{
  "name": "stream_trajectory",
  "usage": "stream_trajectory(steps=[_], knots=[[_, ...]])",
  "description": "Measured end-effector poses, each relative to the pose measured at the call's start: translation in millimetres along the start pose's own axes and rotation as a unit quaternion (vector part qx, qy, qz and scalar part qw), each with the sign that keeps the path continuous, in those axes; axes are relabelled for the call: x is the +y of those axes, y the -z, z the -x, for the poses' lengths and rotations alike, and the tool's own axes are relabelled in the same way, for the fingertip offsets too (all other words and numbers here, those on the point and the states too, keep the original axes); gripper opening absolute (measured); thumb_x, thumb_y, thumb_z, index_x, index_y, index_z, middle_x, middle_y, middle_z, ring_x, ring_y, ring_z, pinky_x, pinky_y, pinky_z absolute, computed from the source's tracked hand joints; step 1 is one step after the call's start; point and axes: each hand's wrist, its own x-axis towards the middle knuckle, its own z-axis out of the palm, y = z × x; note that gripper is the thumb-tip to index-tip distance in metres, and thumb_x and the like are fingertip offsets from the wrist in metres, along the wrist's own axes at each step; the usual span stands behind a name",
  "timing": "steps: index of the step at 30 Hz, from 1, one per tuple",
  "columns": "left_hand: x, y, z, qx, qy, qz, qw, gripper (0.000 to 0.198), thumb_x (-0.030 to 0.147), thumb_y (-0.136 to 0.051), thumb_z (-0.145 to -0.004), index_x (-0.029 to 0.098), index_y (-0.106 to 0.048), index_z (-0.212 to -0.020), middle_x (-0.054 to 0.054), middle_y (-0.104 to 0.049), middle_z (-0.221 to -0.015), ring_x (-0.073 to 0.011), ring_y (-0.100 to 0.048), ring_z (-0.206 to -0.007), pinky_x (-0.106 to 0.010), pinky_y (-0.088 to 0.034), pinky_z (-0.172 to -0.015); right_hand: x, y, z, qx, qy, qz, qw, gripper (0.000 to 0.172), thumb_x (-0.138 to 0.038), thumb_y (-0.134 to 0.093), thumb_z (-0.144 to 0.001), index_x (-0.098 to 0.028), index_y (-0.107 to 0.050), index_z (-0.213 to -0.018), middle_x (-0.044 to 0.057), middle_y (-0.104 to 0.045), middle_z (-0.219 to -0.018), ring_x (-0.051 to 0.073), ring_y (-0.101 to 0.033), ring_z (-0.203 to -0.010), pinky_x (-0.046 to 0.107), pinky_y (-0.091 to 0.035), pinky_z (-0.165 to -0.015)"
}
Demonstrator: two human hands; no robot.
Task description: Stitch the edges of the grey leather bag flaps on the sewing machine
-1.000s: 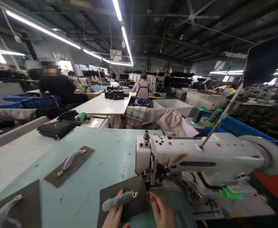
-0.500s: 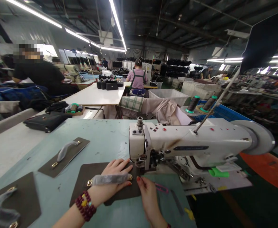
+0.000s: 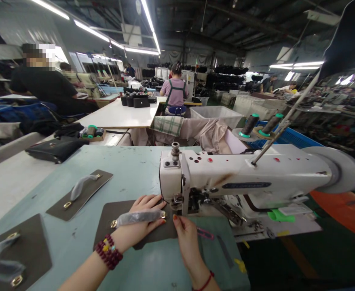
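Observation:
A dark grey-brown bag panel (image 3: 114, 208) lies on the green table with its right end at the sewing machine head (image 3: 171, 173). On top of it is a handle (image 3: 138, 217) wrapped in clear plastic, with gold fittings at both ends. My left hand (image 3: 138, 230) rests flat on the panel, fingers spread beneath the handle and tips close to the machine head. At the panel's right edge, just in front of the presser area, the thumb and fingers of my right hand (image 3: 188, 238) pinch the panel. The needle itself is hard to make out.
Two similar panels with wrapped handles, one farther back (image 3: 80, 194) and one nearer (image 3: 28, 250), lie left. A pink tool (image 3: 205, 233) sits right of my right hand. A black bag (image 3: 56, 149) stands back left; thread spools (image 3: 250, 124) rise behind the machine. Co-workers sit beyond.
The view has tilted slightly. Against the machine, the panel appears to have slid a little to the right with both hands, which keep the same hold.

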Motion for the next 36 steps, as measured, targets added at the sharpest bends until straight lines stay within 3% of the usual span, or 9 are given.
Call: stream_trajectory(steps=[5,11,16,24,36], knots=[[-1.2,-7.7,-1.8,0.026,0.025,0.039,0.999,0.045,0.052,-0.060,-0.082,0.028,-0.060,-0.120,-0.008,-0.057,-0.119,-0.0276,-0.050,-0.112,-0.045,-0.041,-0.096,-0.9,-0.2,0.8,-0.011,-0.036,-0.053,0.998,0.048,-0.056,-0.050,-0.087,-0.013,-0.063,-0.068,0.003,-0.056,-0.064,0.016,-0.051,-0.061,0.021,-0.038,-0.051],[-3.3,-9.8,-5.6,-0.005,0.039,0.086,0.996,0.041,0.053,-0.058,-0.083,0.026,-0.064,-0.114,-0.007,-0.063,-0.117,-0.0259,-0.054,-0.110,-0.042,-0.042,-0.097,6.0,8.4,16.0,-0.061,-0.100,-0.155,0.981,0.051,-0.064,-0.052,-0.082,-0.015,-0.066,-0.087,0.007,-0.065,-0.080,0.018,-0.063,-0.057,0.026,-0.050,-0.050],[-6.4,-7.1,-6.4,-0.031,0.061,0.127,0.990,0.037,0.050,-0.057,-0.085,0.027,-0.065,-0.112,-0.006,-0.064,-0.117,-0.0231,-0.057,-0.108,-0.041,-0.043,-0.097,7.7,14.2,25.6,-0.073,-0.135,-0.209,0.966,0.053,-0.064,-0.051,-0.083,-0.013,-0.066,-0.088,0.009,-0.068,-0.073,0.021,-0.068,-0.062,0.027,-0.051,-0.054],[-2.0,2.6,-10.0,-0.053,0.068,0.127,0.988,0.037,0.050,-0.056,-0.086,0.026,-0.066,-0.112,-0.005,-0.065,-0.116,-0.0233,-0.058,-0.108,-0.039,-0.043,-0.096,3.7,11.8,25.4,-0.082,-0.110,-0.203,0.969,0.047,-0.058,-0.060,-0.081,-0.013,-0.069,-0.089,0.008,-0.071,-0.078,0.020,-0.068,-0.064,0.023,-0.048,-0.053],[-7.2,-1.1,-11.3,-0.060,0.045,0.116,0.990,0.039,0.053,-0.054,-0.085,0.028,-0.064,-0.114,-0.003,-0.066,-0.119,-0.0225,-0.056,-0.112,-0.039,-0.039,-0.098,9.3,-2.0,25.0,-0.050,-0.106,-0.172,0.978,0.053,-0.064,-0.054,-0.082,-0.013,-0.066,-0.074,0.008,-0.070,-0.063,0.019,-0.065,-0.053,0.024,-0.048,-0.052]])
